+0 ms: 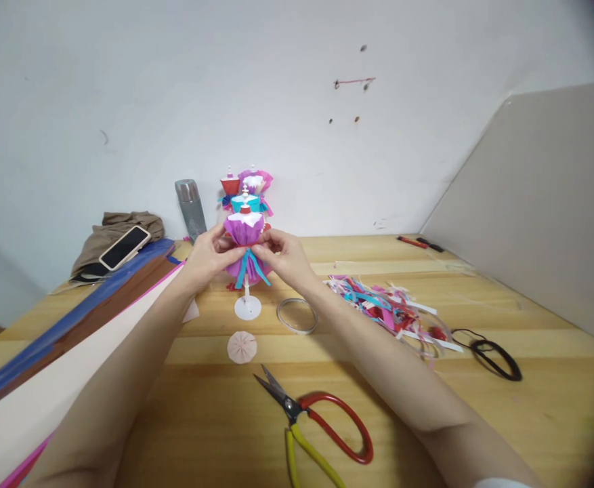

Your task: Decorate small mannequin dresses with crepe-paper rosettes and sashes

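A small white mannequin stand wears a purple paper dress point(244, 232) with a white top edge, a red waist band and teal paper strips point(252, 266) hanging at its front. Its round white base point(247, 308) rests on the wooden table. My left hand point(211, 259) pinches the dress at the waist from the left. From the other side, my right hand point(285, 256) grips the same waist, thumb on the front; the fingers behind are partly hidden. Just in front of the base lies a pleated pale pink paper disc point(242, 348). More dressed mannequins point(254, 180) stand behind.
Open scissors point(292, 409) with red and yellow handles lie nearest me. A tape ring point(297, 316), a pile of paper scraps point(378, 305) and a black cord point(500, 359) are to the right. Leftward are paper sheets point(88, 379), a phone point(124, 247) and a bottle point(190, 209).
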A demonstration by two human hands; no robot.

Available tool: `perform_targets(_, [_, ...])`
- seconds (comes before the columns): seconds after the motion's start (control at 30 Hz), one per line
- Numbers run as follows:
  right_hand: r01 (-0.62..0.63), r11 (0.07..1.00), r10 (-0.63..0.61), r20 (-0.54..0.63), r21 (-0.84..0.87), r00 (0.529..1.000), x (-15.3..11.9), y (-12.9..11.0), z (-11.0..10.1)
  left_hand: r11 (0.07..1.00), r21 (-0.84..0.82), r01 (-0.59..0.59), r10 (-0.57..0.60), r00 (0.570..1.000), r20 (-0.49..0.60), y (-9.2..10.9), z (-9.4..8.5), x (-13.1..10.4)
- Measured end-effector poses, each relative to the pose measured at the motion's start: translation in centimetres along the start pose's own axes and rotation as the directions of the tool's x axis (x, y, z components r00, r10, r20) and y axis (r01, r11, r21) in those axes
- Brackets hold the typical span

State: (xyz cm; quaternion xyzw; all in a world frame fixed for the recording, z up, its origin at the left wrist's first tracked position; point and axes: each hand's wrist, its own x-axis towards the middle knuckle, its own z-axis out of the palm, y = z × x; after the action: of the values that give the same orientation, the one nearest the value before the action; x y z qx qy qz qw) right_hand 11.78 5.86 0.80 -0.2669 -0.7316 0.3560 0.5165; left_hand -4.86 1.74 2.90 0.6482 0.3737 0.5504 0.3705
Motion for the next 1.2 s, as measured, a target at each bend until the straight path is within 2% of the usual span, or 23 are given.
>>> perform_targets(0.27, [0.007, 0.993, -0.009, 0.017, 0.114, 1.000, 0.3, 0.6, 0.0, 0.997, -0.083, 0.006, -0.005, 1.000, 0.009, -0.6, -0.3, 0.1])
perform_targets(0.37, [0.015, 0.994, -0.019, 0.037, 0.109, 0.999, 0.2, 0.7, -0.1, 0.996, -0.088, 0.001, 0.001, 1.000, 0.016, -0.7, -0.4, 0.2])
perform_targets(0.53, [0.122, 0.988, -0.108, 0.138, -0.096, 0.984, -0.1, 0.5, -0.9, 0.995, -0.105, 0.002, 0.000, 1.000, 0.019, -0.7, -0.4, 0.2])
perform_targets(0.67, [0.241, 0.914, -0.168, 0.236, -0.327, 0.957, -0.2, 1.1, -1.6, 0.997, -0.078, -0.005, 0.007, 1.000, 0.019, -0.9, -0.6, 0.2])
perform_targets(0.77, [0.286, 0.857, -0.173, 0.284, -0.428, 0.943, -0.2, 1.7, -1.9, 0.997, -0.080, -0.020, 0.022, 0.999, 0.031, -1.2, -0.7, 0.3])
perform_targets(0.97, [0.299, 0.785, -0.114, 0.347, -0.543, 0.931, -0.3, 1.3, -1.9, 0.996, -0.083, -0.029, 0.033, 0.998, 0.044, -1.3, -0.7, 0.2])
perform_targets(1.2, [0.311, 0.772, -0.120, 0.353, -0.555, 0.928, -0.4, 1.0, -1.8, 0.995, -0.098, -0.037, 0.045, 0.996, 0.076, -1.6, -1.2, 0.3])
